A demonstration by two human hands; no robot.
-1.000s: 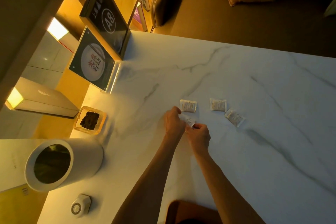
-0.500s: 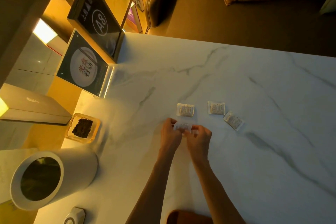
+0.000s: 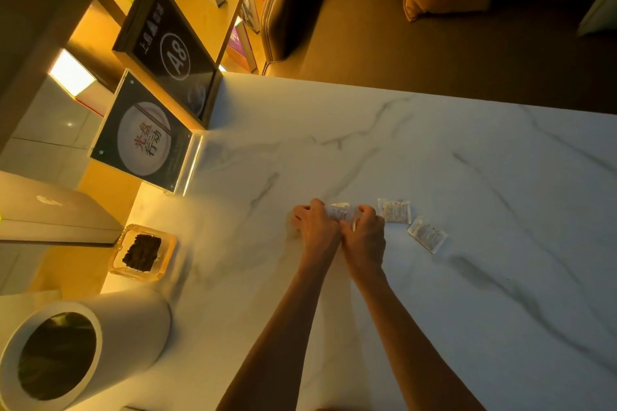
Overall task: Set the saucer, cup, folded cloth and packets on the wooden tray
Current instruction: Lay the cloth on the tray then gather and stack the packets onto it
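Note:
My left hand (image 3: 315, 227) and my right hand (image 3: 365, 237) meet over the white marble table (image 3: 467, 277) and pinch small white packets (image 3: 339, 212) between their fingertips. The hands hide whether it is one packet or two. Two more white packets lie flat on the table to the right: one (image 3: 394, 210) just beyond my right hand, another (image 3: 427, 233) further right and tilted. No tray, saucer, cup or cloth is in view.
A white cylindrical bin (image 3: 66, 354) stands at the near left. A glass ashtray with dark contents (image 3: 143, 252) sits beyond it. Two framed signs (image 3: 147, 140) (image 3: 170, 53) stand along the left edge. A brown sofa (image 3: 434, 27) lies past the table's far edge.
My hands have lifted one packet and moved up to the packet that lay above them, which is now under my fingers. The other two packets have not moved.

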